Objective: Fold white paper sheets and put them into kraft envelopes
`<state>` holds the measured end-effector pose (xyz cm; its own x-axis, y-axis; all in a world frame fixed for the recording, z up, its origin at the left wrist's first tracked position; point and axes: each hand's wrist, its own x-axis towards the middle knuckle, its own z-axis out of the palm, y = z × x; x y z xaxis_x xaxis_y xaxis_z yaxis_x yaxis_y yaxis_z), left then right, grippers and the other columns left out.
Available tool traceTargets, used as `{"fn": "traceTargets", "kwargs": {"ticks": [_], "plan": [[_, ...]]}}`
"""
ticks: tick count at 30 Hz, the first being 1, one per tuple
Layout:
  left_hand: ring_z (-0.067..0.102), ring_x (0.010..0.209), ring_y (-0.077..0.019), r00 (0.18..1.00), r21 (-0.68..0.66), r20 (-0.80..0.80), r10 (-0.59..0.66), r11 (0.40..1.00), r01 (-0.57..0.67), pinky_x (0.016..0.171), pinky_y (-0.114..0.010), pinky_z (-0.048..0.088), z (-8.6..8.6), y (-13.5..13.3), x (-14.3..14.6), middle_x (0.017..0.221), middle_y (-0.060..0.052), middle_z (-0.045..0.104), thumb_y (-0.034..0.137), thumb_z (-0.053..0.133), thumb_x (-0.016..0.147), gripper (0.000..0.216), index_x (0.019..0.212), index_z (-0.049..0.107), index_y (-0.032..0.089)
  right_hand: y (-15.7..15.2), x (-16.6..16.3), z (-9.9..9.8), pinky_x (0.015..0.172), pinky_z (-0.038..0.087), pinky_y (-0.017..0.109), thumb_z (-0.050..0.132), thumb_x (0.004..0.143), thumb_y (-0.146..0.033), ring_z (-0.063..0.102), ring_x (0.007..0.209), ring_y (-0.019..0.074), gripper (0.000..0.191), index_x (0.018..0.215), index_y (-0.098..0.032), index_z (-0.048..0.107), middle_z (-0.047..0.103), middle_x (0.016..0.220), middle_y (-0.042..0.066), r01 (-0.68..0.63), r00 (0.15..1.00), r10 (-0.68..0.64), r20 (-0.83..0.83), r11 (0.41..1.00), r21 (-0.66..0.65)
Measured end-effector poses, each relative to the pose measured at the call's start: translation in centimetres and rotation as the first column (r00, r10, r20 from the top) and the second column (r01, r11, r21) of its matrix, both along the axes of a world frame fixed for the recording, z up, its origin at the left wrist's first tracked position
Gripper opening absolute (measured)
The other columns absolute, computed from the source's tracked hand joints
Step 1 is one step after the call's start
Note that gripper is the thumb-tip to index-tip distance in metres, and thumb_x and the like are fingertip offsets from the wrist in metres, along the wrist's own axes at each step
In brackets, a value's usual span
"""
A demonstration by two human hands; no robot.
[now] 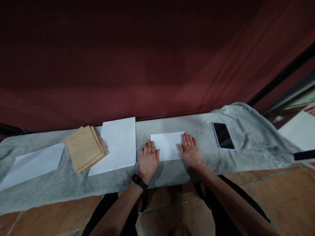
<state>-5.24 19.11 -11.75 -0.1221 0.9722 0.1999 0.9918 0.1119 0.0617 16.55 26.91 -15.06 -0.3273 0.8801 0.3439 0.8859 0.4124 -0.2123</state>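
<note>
A: Grip status?
B: Left hand flat, palm down, on left edge of the white sheet; right hand same on its right edge; both outstretched, gripping nothing.
A: Sheet location?
B: On the cloth-covered surface, between white paper stack and phone; brown paper pile overlaps that stack's left side; other paper far left.
</note>
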Motion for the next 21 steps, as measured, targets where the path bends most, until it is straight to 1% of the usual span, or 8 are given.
{"fn": "traceTargets", "kwargs": {"ticks": [3, 5, 8, 10, 11, 13, 16, 21], "plan": [[0.046, 0.144, -0.0377, 1.000, 0.021, -0.013, -0.018, 1.000, 0.018, 0.114, -0.055, 0.041, 0.1, -0.2, 0.1, 0.157, -0.024, 0.045, 0.028, 0.036, 0.105, 0.055, 0.152, 0.044, 0.001, -0.3, -0.3, 0.3, 0.121, 0.026, 0.056, 0.037, 0.107, -0.042, 0.040, 0.148, 0.0361, 0.065, 0.160, -0.003, 0.032, 0.041, 0.160, 0.023, 0.010, 1.000, -0.009, -0.020, 1.000, 0.018], [0.036, 0.151, -0.0348, 0.998, 0.052, -0.021, -0.064, 0.997, 0.065, 0.120, -0.055, 0.033, 0.2, -0.2, 0.4, 0.162, -0.019, 0.040, 0.026, 0.037, 0.104, 0.055, 0.155, 0.041, 0.006, -0.8, -0.8, 0.7, 0.122, 0.026, 0.057, 0.036, 0.107, -0.038, 0.038, 0.149, 0.0348, 0.064, 0.161, -0.005, 0.027, 0.038, 0.163, 0.022, -0.030, 0.999, 0.031, -0.023, 0.999, 0.015], [0.025, 0.157, -0.0295, 0.976, 0.051, -0.021, -0.218, 0.975, 0.218, 0.127, -0.054, 0.022, 0.4, -0.3, 1.4, 0.167, -0.009, 0.034, 0.029, 0.039, 0.105, 0.055, 0.158, 0.039, 0.017, -2.2, -2.1, 1.2, 0.124, 0.026, 0.052, 0.033, 0.107, -0.034, 0.033, 0.153, 0.0298, 0.060, 0.163, -0.011, 0.026, 0.033, 0.166, 0.016, -0.171, 0.985, 0.171, -0.006, 0.985, -0.027], [0.024, 0.157, -0.0271, 0.948, 0.022, -0.009, -0.318, 0.948, 0.318, 0.129, -0.053, 0.018, 0.3, -0.4, 2.0, 0.167, -0.006, 0.034, 0.031, 0.040, 0.105, 0.054, 0.158, 0.040, 0.020, -3.1, -2.9, 1.2, 0.125, 0.026, 0.049, 0.033, 0.107, -0.032, 0.033, 0.153, 0.0270, 0.058, 0.162, -0.013, 0.030, 0.035, 0.166, 0.013, -0.237, 0.971, 0.237, 0.006, 0.970, -0.060], [0.024, 0.157, -0.0265, 0.938, 0.008, -0.002, -0.347, 0.938, 0.347, 0.130, -0.052, 0.017, 0.2, -0.4, 2.3, 0.167, -0.005, 0.034, 0.032, 0.041, 0.105, 0.054, 0.157, 0.041, 0.021, -3.4, -3.1, 1.1, 0.125, 0.026, 0.049, 0.033, 0.107, -0.031, 0.034, 0.153, 0.0264, 0.057, 0.161, -0.013, 0.032, 0.037, 0.165, 0.013, -0.250, 0.968, 0.252, 0.011, 0.966, -0.070], [0.025, 0.157, -0.0262, 0.934, -0.010, 0.008, -0.358, 0.934, 0.358, 0.130, -0.053, 0.017, 0.0, -0.5, 2.6, 0.167, -0.006, 0.035, 0.033, 0.041, 0.105, 0.053, 0.157, 0.042, 0.020, -3.9, -3.3, 0.8, 0.126, 0.026, 0.048, 0.035, 0.107, -0.032, 0.036, 0.152, 0.0260, 0.055, 0.159, -0.013, 0.038, 0.041, 0.163, 0.013, -0.252, 0.967, 0.254, 0.021, 0.965, -0.075], [0.027, 0.156, -0.0262, 0.939, -0.016, 0.018, -0.344, 0.939, 0.344, 0.129, -0.055, 0.016, -0.4, -0.6, 2.6, 0.166, -0.007, 0.036, 0.035, 0.042, 0.105, 0.054, 0.157, 0.041, 0.022, -3.8, -2.9, 0.5, 0.125, 0.026, 0.048, 0.037, 0.107, -0.034, 0.036, 0.151, 0.0270, 0.054, 0.156, -0.012, 0.042, 0.041, 0.163, 0.014, -0.241, 0.970, 0.243, 0.033, 0.969, -0.059], [0.024, 0.157, -0.0295, 0.951, -0.015, 0.049, -0.306, 0.952, 0.307, 0.126, -0.067, 0.008, -0.6, -0.9, 2.5, 0.167, -0.006, 0.034, 0.043, 0.040, 0.106, 0.054, 0.157, 0.040, 0.025, -3.2, -1.8, 0.6, 0.123, 0.028, 0.049, 0.039, 0.107, -0.038, 0.035, 0.152, 0.0294, 0.057, 0.158, -0.012, 0.039, 0.037, 0.165, 0.016, -0.219, 0.973, 0.221, 0.059, 0.975, -0.048]]}}
